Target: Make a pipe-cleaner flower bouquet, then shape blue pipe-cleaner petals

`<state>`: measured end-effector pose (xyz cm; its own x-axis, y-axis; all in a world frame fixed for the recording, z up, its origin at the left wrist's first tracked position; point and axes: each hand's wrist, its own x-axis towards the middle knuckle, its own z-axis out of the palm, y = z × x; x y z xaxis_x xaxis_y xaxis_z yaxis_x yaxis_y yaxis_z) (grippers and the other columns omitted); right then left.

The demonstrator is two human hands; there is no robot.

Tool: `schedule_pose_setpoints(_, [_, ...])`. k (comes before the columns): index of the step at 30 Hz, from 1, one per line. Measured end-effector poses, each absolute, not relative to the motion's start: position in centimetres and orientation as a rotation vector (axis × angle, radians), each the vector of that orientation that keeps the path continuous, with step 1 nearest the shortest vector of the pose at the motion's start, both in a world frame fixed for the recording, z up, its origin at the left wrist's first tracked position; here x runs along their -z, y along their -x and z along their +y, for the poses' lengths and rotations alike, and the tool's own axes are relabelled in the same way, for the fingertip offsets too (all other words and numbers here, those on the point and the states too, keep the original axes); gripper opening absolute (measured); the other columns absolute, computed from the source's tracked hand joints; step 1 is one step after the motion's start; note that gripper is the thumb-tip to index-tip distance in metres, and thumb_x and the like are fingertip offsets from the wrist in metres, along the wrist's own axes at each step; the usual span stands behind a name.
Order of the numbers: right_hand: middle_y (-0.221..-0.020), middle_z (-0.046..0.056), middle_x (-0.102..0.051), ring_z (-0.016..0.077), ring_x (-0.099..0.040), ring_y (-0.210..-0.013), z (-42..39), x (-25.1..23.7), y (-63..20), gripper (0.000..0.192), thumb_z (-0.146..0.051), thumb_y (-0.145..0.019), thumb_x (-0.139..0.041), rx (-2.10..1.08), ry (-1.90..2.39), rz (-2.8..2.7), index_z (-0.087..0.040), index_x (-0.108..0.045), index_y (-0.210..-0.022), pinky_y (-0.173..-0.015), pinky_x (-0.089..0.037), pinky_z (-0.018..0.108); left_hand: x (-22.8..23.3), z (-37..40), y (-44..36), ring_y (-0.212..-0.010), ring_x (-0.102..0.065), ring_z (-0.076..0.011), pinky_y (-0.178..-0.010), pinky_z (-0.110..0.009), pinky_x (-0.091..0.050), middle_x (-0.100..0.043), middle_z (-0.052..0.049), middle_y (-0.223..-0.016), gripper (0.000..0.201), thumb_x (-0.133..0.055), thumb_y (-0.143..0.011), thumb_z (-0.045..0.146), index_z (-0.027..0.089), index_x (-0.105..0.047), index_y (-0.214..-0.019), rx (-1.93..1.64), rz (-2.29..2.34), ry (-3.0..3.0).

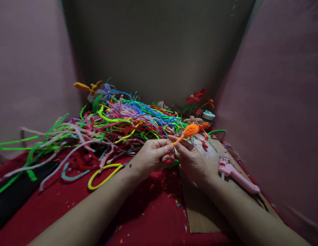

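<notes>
Between my two hands is an orange pipe-cleaner petal, with a wide fuzzy loop at the top and a thin stem below. My left hand is closed, its thumb and forefinger pinching the lower end of the stem. Close beside it, my right hand has its thumb and fingers around the stem, just under the loop. Behind the petal lie more orange petals and a pale pipe-cleaner flower. Yellow-handled scissors rest left of my left wrist, their blades hidden.
A large heap of coloured pipe cleaners spreads across the back and left. On a cardboard sheet at right lies a pink glue gun. Red flowers and a small pale-lidded jar stand behind. Scraps dot the red cloth.
</notes>
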<state>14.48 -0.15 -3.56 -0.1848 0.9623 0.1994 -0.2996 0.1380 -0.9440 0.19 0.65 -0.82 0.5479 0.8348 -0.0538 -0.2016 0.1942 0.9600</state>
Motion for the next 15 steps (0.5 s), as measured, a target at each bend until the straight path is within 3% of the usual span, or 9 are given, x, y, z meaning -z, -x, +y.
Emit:
schedule_pose_setpoints(8, [-0.069,0.000,-0.061,0.0119,-0.049,-0.060,0.09,3.76,-14.61,0.020,-0.029,-0.078,-0.062,-1.376,0.689,-1.153,-0.023,-0.069,-0.095,-0.063,-0.041,0.027,1.52,1.06,0.13,-0.032,-0.021,0.0000,-0.031,-0.012,-0.017,-0.036,0.009,-0.046,0.023,-0.057,-0.081,0.034,0.015,-0.051,-0.070,-0.697,0.556,-1.075])
schedule_pose_setpoints(15, [-0.070,-0.001,-0.057,0.0128,-0.050,-0.068,0.03,3.75,-14.66,0.013,-0.029,-0.079,-0.062,-1.356,0.652,-1.172,-0.024,-0.068,-0.089,-0.073,-0.040,0.028,0.94,0.76,0.21,-0.032,-0.015,0.0000,-0.029,-0.012,-0.018,-0.034,0.010,-0.047,0.018,-0.053,-0.083,0.032,0.016,-0.053,-0.075,-0.692,0.531,-1.050])
